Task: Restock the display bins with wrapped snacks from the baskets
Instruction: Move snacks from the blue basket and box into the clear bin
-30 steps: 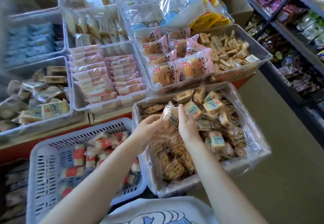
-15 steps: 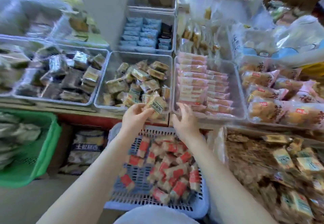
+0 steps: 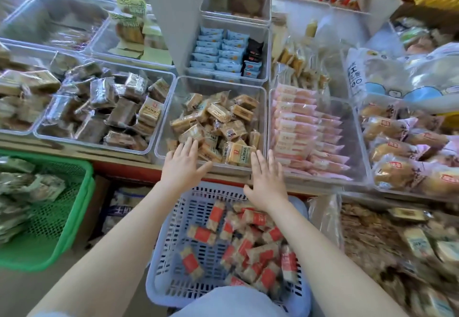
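Note:
A clear display bin (image 3: 262, 108) in the middle holds several tan wrapped snacks (image 3: 218, 123). My left hand (image 3: 185, 164) lies flat and open at the bin's near edge, its fingertips touching a snack. My right hand (image 3: 267, 180) is open with straight fingers, just in front of the bin's near right corner, holding nothing. One yellowish wrapped snack (image 3: 239, 155) lies at the bin's front between my hands. Below my wrists stands a lilac basket (image 3: 161, 262) with several red-labelled wrapped snacks (image 3: 248, 244).
A green basket (image 3: 74, 217) with grey-wrapped packs sits at the left. Clear bins hold dark wrapped cakes (image 3: 106, 108), pink packs (image 3: 305, 133) and blue packs (image 3: 218, 51). Bread rolls (image 3: 402, 147) lie at the right. A plastic-lined box of snacks (image 3: 397, 242) stands at lower right.
My left hand has let go of the wrapped snack it carried, which now lies in the middle bin. Both hands have opened flat at the bin's front edge.

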Tool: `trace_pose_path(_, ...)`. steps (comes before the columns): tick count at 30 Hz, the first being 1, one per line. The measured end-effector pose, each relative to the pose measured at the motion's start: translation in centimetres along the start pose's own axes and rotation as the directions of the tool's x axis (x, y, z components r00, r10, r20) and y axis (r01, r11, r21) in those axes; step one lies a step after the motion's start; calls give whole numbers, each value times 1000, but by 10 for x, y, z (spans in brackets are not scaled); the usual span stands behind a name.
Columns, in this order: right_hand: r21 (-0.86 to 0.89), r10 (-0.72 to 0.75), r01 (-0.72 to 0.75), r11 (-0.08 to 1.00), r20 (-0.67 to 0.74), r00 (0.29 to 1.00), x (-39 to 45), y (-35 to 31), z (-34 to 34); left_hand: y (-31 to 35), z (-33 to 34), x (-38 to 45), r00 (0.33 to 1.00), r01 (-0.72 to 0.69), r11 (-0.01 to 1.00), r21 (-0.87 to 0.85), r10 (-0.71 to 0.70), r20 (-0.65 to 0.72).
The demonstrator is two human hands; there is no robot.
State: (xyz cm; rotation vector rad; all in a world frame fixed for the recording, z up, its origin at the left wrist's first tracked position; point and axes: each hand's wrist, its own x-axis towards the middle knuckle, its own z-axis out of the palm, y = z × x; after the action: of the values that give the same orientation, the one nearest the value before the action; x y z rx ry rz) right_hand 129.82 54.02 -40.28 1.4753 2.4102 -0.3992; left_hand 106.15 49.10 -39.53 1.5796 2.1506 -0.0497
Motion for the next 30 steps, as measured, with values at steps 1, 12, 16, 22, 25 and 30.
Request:
trace_pose_path(1, 4, -5, 5, 1000, 15, 1000, 1, 0, -2, 0, -2, -1, 1000, 14, 1000, -3, -14, -6)
trace_pose_path(12, 505, 204, -78, 860, -199, 958, -104, 83, 14, 165, 12, -64, 968, -230, 925, -304, 250, 28)
trace_pose_path(16, 605, 549, -343, 719, -191, 813, -179, 188, 66, 264, 62, -89, 874, -308, 892, -332, 403, 270)
trace_pose_path(22, 463, 863, -799, 384, 128, 489, -285, 337, 127, 378, 132, -126, 769, -264, 890, -371, 427, 476)
trace_pose_path(25, 524, 831, -796, 302, 264, 489, -309, 373, 151, 411, 151, -140, 783, -197, 906, -374, 375, 496)
trace_pose_path(30, 655, 776, -711, 257, 299, 556, -316, 374, 136, 431, 173, -150, 821, 12, 886, -463, 256, 511)
